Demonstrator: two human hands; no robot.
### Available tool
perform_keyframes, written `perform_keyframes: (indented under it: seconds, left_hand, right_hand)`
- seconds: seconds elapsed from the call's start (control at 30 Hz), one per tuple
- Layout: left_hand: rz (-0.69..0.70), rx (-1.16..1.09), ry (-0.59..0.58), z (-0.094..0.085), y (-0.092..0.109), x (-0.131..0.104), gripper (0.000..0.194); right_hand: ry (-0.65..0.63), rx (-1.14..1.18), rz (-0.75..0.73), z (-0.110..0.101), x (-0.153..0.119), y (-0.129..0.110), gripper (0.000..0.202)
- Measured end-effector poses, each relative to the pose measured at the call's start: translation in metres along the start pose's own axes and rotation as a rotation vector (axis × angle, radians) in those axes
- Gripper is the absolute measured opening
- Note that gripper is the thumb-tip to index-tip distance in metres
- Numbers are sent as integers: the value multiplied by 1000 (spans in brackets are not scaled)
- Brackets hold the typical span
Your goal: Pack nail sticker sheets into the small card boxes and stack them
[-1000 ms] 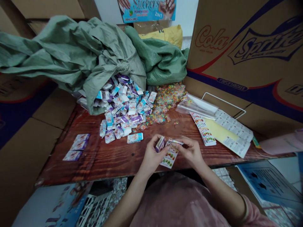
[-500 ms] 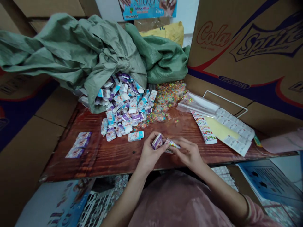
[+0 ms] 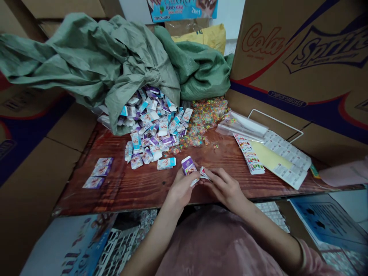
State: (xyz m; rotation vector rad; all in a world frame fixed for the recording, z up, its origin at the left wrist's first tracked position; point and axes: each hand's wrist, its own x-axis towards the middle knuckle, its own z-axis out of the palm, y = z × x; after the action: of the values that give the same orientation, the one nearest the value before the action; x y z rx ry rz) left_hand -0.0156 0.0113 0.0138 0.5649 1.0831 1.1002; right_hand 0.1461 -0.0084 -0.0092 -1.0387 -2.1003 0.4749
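Note:
My left hand (image 3: 181,187) is closed around a small purple-and-white box (image 3: 188,165), which stands tilted above the table's front part. Between both hands, close to the box's lower end, is a small folded printed paper (image 3: 204,173). The fingers of my right hand (image 3: 225,186) pinch that paper. A white flap or paper edge shows under my left thumb; which one, I cannot tell. Just beyond my left hand lies a blue-and-white box (image 3: 166,163). Behind it spreads a heap of small boxes (image 3: 152,130) coming out of a green sack (image 3: 138,65).
Small boxes (image 3: 99,172) sit in a row at the left. Packets of colourful candy (image 3: 208,115) lie beside the heap. Printed sheets (image 3: 283,163) and clear plastic bags (image 3: 244,126) are on the right. Large cartons (image 3: 267,65) wall in the wooden table (image 3: 138,195).
The purple box has turned, showing its printed face and upper end. The paper in my right hand is now folded narrower and sits closer to the box.

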Motion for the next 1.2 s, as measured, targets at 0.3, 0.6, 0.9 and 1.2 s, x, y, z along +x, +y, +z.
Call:
perform_keyframes:
  seconds: [0.3,0.6,0.9,1.2]
  left_hand:
    - [375,793,-91,-10,-22,2,32]
    - [588,1349,-34,-15,-32,-3,28]
    - [264,693,-145,-24,-46,4,32]
    - [68,421,-23,-38,-56,12,47]
  right_hand:
    - [201,240,286,-7,16,8,22]
    - [-424,-135,255,-18,21,7,23]
    - [-147,-113,251,-14,40,38,22]
    - [-195,-335,267,13,76,128,23]
